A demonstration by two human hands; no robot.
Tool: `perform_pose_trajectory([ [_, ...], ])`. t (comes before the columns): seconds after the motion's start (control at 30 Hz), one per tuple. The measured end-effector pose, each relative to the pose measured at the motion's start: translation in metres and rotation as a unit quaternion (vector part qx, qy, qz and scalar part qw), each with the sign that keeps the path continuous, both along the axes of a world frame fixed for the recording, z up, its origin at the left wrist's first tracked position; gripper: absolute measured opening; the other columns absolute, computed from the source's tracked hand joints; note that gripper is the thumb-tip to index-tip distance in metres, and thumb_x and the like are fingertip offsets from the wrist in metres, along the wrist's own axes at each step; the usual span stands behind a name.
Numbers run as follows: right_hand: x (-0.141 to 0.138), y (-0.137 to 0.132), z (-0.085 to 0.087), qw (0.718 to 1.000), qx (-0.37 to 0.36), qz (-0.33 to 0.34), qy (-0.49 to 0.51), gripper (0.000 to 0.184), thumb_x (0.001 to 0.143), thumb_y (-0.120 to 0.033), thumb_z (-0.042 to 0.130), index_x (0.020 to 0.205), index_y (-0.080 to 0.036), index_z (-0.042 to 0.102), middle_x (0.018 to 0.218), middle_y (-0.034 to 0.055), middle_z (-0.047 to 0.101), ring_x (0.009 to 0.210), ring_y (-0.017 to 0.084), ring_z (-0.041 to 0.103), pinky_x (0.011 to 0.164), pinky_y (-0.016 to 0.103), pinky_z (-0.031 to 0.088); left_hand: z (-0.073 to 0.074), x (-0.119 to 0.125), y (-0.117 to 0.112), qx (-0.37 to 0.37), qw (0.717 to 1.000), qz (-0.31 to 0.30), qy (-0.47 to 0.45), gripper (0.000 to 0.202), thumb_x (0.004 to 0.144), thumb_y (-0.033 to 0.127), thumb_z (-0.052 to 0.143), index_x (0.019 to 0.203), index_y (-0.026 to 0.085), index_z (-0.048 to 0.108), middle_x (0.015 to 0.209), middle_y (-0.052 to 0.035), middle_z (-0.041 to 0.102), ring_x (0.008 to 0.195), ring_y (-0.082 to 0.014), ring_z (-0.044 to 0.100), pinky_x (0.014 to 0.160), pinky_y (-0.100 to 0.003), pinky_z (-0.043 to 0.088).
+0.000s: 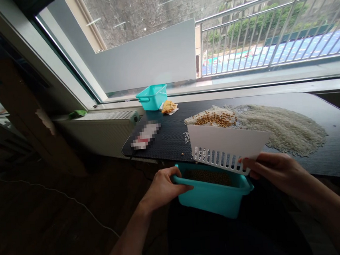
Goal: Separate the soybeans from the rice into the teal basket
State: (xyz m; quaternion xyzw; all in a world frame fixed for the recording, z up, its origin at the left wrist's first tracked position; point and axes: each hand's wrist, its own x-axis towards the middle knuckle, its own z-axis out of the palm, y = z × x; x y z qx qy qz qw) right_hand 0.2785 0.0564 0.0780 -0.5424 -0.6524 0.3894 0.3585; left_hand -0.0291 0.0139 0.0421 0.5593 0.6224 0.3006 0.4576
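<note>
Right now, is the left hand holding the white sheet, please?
No, the left hand grips the near bin, while the right hand holds the white sheet.

The left hand [167, 184] is clasping, thumb [184, 188] stretching inward, and the left forearm [129, 235] is slanting up from below; the right hand [277, 168] is pinching (fingertips [246, 162] pointing inward), the right forearm [333, 204] reaching in sideways.

- 2 hands [166, 185] [278, 169]
- 2 turquoise tubs [209, 199] [154, 99]
- 1 white slotted sheet [225, 140]
- 1 pale grain heap [290, 128]
- 1 golden grain patch [217, 119]
- 1 crumpled yellow item [168, 106]
- 1 table [171, 139]
</note>
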Motion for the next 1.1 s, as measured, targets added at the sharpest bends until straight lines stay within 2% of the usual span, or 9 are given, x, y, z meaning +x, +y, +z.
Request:
perform_pose_trajectory([
  [0.23, -0.009, 0.012, 0.000, 1.000, 0.026, -0.006, -0.007, 0.063, 0.064, -0.085, 0.072, 0.064, -0.023, 0.077, 0.053, 0.0036, 0.068, 0.051, 0.017, 0.060, 0.048, 0.029, 0.048, -0.004, -0.006, 0.000, -0.002, 1.000, 0.005, 0.000, 0.044, 0.063, 0.043, 0.090, 0.067, 0.019, 0.054, 0.058, 0.0075, 0.046, 0.057, -0.0095, 0.043, 0.052, -0.021, 0.031],
  [0.43, -0.046, 0.030, -0.002, 0.998, 0.047, 0.032, 0.007, 0.056, 0.071, -0.078, 0.069, 0.056, -0.024, 0.066, 0.050, -0.0007, 0.058, 0.049, 0.013, 0.051, 0.047, 0.026, 0.043, -0.006, -0.014, 0.000, 0.011, 1.000, 0.011, 0.007, 0.044, 0.062, 0.043, 0.090, 0.065, 0.019, 0.052, 0.057, 0.0082, 0.043, 0.058, -0.0091, 0.041, 0.053, -0.022, 0.029],
  [0.53, -0.056, 0.029, -0.001, 0.998, 0.040, 0.056, 0.006, 0.054, 0.072, -0.076, 0.068, 0.058, -0.024, 0.069, 0.050, -0.0015, 0.056, 0.050, 0.013, 0.050, 0.046, 0.026, 0.043, -0.005, -0.019, 0.000, 0.022, 0.999, 0.021, 0.017, 0.043, 0.062, 0.042, 0.089, 0.065, 0.019, 0.052, 0.057, 0.0084, 0.042, 0.059, -0.0093, 0.038, 0.054, -0.023, 0.029],
  [0.63, -0.048, 0.022, -0.001, 0.997, 0.023, 0.067, 0.012, 0.052, 0.070, -0.074, 0.071, 0.061, -0.023, 0.073, 0.052, -0.0003, 0.060, 0.050, 0.014, 0.052, 0.045, 0.026, 0.043, -0.002, -0.023, -0.001, 0.027, 0.999, 0.023, 0.030, 0.042, 0.063, 0.043, 0.087, 0.065, 0.020, 0.052, 0.058, 0.0083, 0.042, 0.059, -0.0098, 0.038, 0.053, -0.023, 0.029],
  [0.73, -0.031, 0.011, -0.005, 0.999, 0.012, 0.034, 0.035, 0.052, 0.067, -0.075, 0.077, 0.064, -0.023, 0.078, 0.055, 0.0024, 0.068, 0.052, 0.016, 0.058, 0.049, 0.028, 0.050, 0.000, -0.023, -0.002, 0.022, 0.999, 0.022, 0.043, 0.041, 0.064, 0.044, 0.085, 0.067, 0.020, 0.052, 0.059, 0.0079, 0.044, 0.060, -0.0106, 0.041, 0.054, -0.023, 0.030],
  [0.83, -0.022, -0.004, -0.017, 0.996, 0.029, -0.056, 0.065, 0.050, 0.070, -0.072, 0.080, 0.077, -0.023, 0.084, 0.059, 0.0036, 0.073, 0.055, 0.018, 0.064, 0.054, 0.029, 0.053, -0.002, -0.021, -0.002, 0.013, 0.999, 0.025, 0.042, 0.040, 0.064, 0.044, 0.084, 0.067, 0.020, 0.052, 0.060, 0.0074, 0.045, 0.062, -0.0113, 0.043, 0.055, -0.023, 0.032],
  [0.9, -0.028, -0.014, -0.027, 0.990, 0.028, -0.092, 0.099, 0.049, 0.070, -0.070, 0.081, 0.085, -0.023, 0.086, 0.064, 0.0044, 0.076, 0.056, 0.019, 0.066, 0.055, 0.031, 0.056, -0.004, -0.020, -0.002, 0.014, 0.999, 0.024, 0.044, 0.040, 0.065, 0.044, 0.084, 0.067, 0.020, 0.052, 0.060, 0.0074, 0.045, 0.063, -0.0113, 0.043, 0.056, -0.023, 0.032],
  [1.1, -0.057, -0.024, -0.044, 0.987, 0.033, -0.090, 0.125, 0.040, 0.075, -0.063, 0.080, 0.083, -0.024, 0.084, 0.060, 0.0023, 0.075, 0.054, 0.022, 0.069, 0.053, 0.033, 0.059, -0.007, -0.017, -0.001, 0.030, 0.997, 0.027, 0.065, 0.038, 0.062, 0.042, 0.085, 0.066, 0.019, 0.055, 0.060, 0.0079, 0.044, 0.061, -0.0107, 0.041, 0.055, -0.024, 0.028],
])
